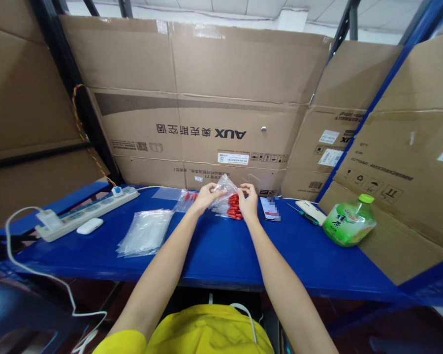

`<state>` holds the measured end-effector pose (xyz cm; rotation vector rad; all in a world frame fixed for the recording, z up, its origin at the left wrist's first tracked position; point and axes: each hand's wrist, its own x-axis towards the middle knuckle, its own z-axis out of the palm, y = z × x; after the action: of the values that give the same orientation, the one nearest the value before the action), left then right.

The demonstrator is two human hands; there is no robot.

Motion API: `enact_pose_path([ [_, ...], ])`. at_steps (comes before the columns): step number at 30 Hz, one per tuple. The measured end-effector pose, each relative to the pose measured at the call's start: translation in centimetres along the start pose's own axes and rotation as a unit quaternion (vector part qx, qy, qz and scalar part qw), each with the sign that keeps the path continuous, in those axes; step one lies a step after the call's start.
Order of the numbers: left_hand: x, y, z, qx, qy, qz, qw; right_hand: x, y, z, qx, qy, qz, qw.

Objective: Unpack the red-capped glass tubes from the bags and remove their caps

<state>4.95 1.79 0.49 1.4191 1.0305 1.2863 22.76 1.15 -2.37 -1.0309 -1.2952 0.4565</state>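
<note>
Between my hands is a clear plastic bag [224, 184], its top raised off the blue tabletop. My left hand [205, 197] pinches the bag's left side. At its right side my right hand [248, 200] is closed on the bag's edge, with some fingertips hidden. Just below lies a pile of small red-handled tools [235, 208], handles to the right and thin pale shafts to the left; they look like screwdrivers. Whether any are inside the raised bag I cannot tell. Left of my left hand, another clear bag [180, 200] lies flat with a few red-handled pieces in it.
A stack of clear bags [146, 232] lies front left, near a white case [90, 226] and a power strip [92, 212]. To the right are a phone [270, 209], a green-handled screwdriver [307, 216], a white object [312, 211] and a green bottle [349, 222]. Cardboard [199, 64] walls the back.
</note>
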Motion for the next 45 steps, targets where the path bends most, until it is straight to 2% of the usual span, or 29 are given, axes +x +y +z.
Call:
enact_pose_path([
  [5, -0.1, 0.2, -0.4, 0.027, -0.038, 0.029, 0.999, 0.0, -0.4, -0.3, -0.047, 0.029, -0.025, 0.998],
  [13, 0.6, -0.3, -1.0, 0.077, 0.034, 0.078, 0.993, 0.3, 0.2, -0.6, -0.044, 0.054, -0.011, 0.997],
  [16, 0.9, -0.4, -1.2, 0.113, 0.055, 0.088, 0.988, 0.3, 0.3, -0.4, -0.040, 0.036, -0.011, 0.998],
  [19, 0.9, -0.4, -1.1, 0.113, 0.050, 0.094, 0.988, 0.3, 0.2, -0.3, -0.029, 0.010, -0.015, 0.999],
  [25, 0.8, 0.2, -0.6, -0.001, 0.056, 0.058, 0.997, 0.1, -0.3, 0.0, -0.001, -0.055, 0.000, 0.998],
  [32, 0.5, 0.8, -1.3, 0.017, 0.027, 0.056, 0.998, -0.1, -1.0, -0.1, 0.034, -0.069, 0.002, 0.997],
  [35, 0.3, 1.1, -1.4, 0.035, -0.012, 0.085, 0.996, -0.1, -1.3, -0.3, 0.034, -0.089, 0.007, 0.995],
  [40, -0.1, 1.6, -1.1, 0.083, -0.076, 0.123, 0.986, -0.2, -1.8, -0.2, 0.096, -0.146, 0.023, 0.984],
  [45, -0.2, 1.6, -0.7, 0.111, -0.117, 0.145, 0.976, -0.2, -2.0, 0.0, 0.124, -0.150, 0.037, 0.980],
])
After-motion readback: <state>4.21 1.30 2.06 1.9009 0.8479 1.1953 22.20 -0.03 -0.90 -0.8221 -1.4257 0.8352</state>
